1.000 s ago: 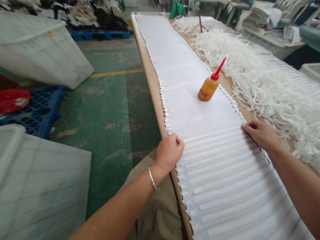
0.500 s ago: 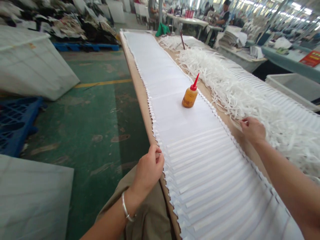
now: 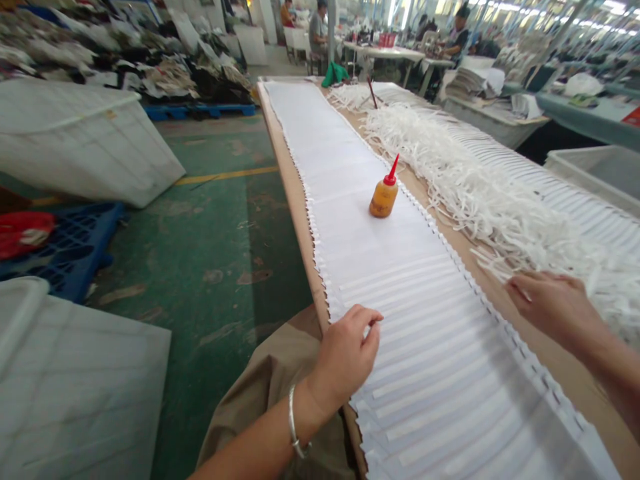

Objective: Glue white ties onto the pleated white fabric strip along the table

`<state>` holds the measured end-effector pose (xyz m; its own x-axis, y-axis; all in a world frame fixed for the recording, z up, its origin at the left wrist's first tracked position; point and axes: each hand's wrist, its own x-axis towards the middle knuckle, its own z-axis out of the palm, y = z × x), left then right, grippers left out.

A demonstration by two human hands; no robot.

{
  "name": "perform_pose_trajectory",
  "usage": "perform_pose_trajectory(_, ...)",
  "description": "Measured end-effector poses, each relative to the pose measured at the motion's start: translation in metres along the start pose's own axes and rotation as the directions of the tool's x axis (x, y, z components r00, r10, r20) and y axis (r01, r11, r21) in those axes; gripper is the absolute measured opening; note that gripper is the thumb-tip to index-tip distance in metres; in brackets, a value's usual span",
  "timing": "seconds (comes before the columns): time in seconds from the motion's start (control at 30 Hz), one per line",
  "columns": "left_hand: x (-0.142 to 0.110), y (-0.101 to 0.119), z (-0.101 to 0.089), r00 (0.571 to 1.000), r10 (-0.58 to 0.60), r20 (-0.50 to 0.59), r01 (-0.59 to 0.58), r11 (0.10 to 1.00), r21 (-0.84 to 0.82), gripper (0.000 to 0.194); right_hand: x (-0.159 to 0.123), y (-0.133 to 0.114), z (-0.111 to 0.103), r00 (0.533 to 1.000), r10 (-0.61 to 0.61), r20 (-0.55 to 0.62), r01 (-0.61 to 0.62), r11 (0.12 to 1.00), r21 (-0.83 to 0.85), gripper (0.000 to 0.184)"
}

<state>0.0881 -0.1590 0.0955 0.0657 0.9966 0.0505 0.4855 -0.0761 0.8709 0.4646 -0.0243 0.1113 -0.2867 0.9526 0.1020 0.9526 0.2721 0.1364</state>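
A long white sheet (image 3: 345, 180) with jagged side edges lies along the table, and rows of narrow white strips (image 3: 425, 360) cross its near part. My left hand (image 3: 350, 350) is over the sheet's left side, thumb and fingers pinched together; what they hold, if anything, is too small to make out. Beyond the right edge, my right hand (image 3: 555, 307) is closed beside a heap of loose white strips (image 3: 500, 193). A bit of white shows between its thumb and finger, seemingly a strip. An amber bottle (image 3: 383, 200) with a red pointed nozzle stands upright on the sheet.
Brown table edge (image 3: 295, 213) runs along the left. On the green floor are white bins (image 3: 90, 140) and a blue pallet (image 3: 75, 247). Scrap fabric (image 3: 170, 73) is piled behind. People sit at far tables (image 3: 385, 50). A white tub (image 3: 595, 170) is at right.
My left hand has moved right, from the sheet's edge to over the strips. My right hand has drawn back to the right and nearer, and some loose strips now trail from the heap towards it.
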Motion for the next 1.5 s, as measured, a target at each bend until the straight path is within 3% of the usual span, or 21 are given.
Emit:
perform_pose_trajectory(0.07, 0.003, 0.022, 0.017, 0.986, 0.158, 0.05, -0.151, 0.982, -0.112, 0.03, -0.031, -0.038, -0.027, 0.955, -0.267, 0.127, 0.24, 0.951, 0.193, 0.032)
perform_pose_trajectory(0.13, 0.004, 0.043, 0.031, 0.951, 0.283, 0.125, -0.256, 0.946, -0.198, 0.032, -0.053, -0.079, -0.052, 0.867, -0.455, 0.205, 0.327, 0.828, 0.456, 0.031)
perform_pose_trajectory(0.2, 0.005, 0.054, 0.037, 0.933, 0.292, 0.208, -0.246, 0.944, -0.222, 0.025, -0.063, -0.11, -0.072, 0.835, -0.489, 0.253, 0.254, 0.75, 0.611, 0.031)
perform_pose_trajectory(0.27, 0.004, 0.053, 0.032, 0.947, 0.2, 0.252, -0.149, 0.967, -0.208, 0.023, -0.062, -0.122, -0.084, 0.846, -0.452, 0.282, 0.161, 0.723, 0.672, 0.033)
perform_pose_trajectory(0.37, 0.0, 0.03, 0.01, 0.972, 0.017, 0.236, 0.037, 0.974, -0.224, 0.026, -0.05, -0.113, -0.082, 0.866, -0.399, 0.301, 0.067, 0.69, 0.721, 0.037)
perform_pose_trajectory(0.47, -0.003, -0.001, -0.015, 0.97, -0.129, 0.206, 0.185, 0.941, -0.282, 0.024, -0.034, -0.097, -0.061, 0.89, -0.339, 0.304, -0.02, 0.638, 0.77, 0.043)
perform_pose_trajectory(0.67, 0.008, -0.04, -0.04, 0.962, -0.248, 0.113, 0.271, 0.914, -0.302, 0.021, -0.005, -0.083, -0.016, 0.915, -0.189, 0.356, -0.188, 0.581, 0.792, 0.051)
perform_pose_trajectory(0.8, 0.026, -0.056, -0.045, 0.967, -0.253, -0.015, 0.242, 0.941, -0.236, 0.02, 0.018, -0.066, 0.006, 0.911, -0.133, 0.389, -0.267, 0.528, 0.806, 0.052)
perform_pose_trajectory(0.93, 0.047, -0.067, -0.047, 0.95, -0.273, -0.151, 0.259, 0.96, -0.11, 0.015, 0.045, -0.041, 0.025, 0.944, 0.047, 0.328, -0.299, 0.548, 0.781, 0.052)
perform_pose_trajectory(1.03, 0.059, -0.07, -0.048, 0.938, -0.287, -0.193, 0.276, 0.958, -0.082, 0.012, 0.064, -0.024, 0.036, 0.942, 0.141, 0.305, -0.332, 0.537, 0.776, 0.051)
perform_pose_trajectory(1.1, 0.065, -0.07, -0.047, 0.934, -0.291, -0.208, 0.285, 0.957, -0.06, 0.011, 0.077, -0.017, 0.043, 0.935, 0.173, 0.31, -0.355, 0.483, 0.8, 0.051)
perform_pose_trajectory(1.2, 0.071, -0.069, -0.044, 0.931, -0.294, -0.217, 0.295, 0.955, -0.029, 0.011, 0.095, -0.015, 0.048, 0.927, 0.199, 0.319, -0.375, 0.422, 0.825, 0.048)
perform_pose_trajectory(1.4, 0.076, -0.073, -0.04, 0.924, -0.3, -0.239, 0.317, 0.948, 0.035, 0.012, 0.119, -0.026, 0.047, 0.902, 0.307, 0.302, -0.417, 0.449, 0.79, 0.026)
perform_pose_trajectory(1.5, 0.077, -0.074, -0.039, 0.916, -0.318, -0.244, 0.343, 0.937, 0.067, 0.012, 0.123, -0.027, 0.051, 0.909, 0.292, 0.299, -0.407, 0.46, 0.789, 0.024)
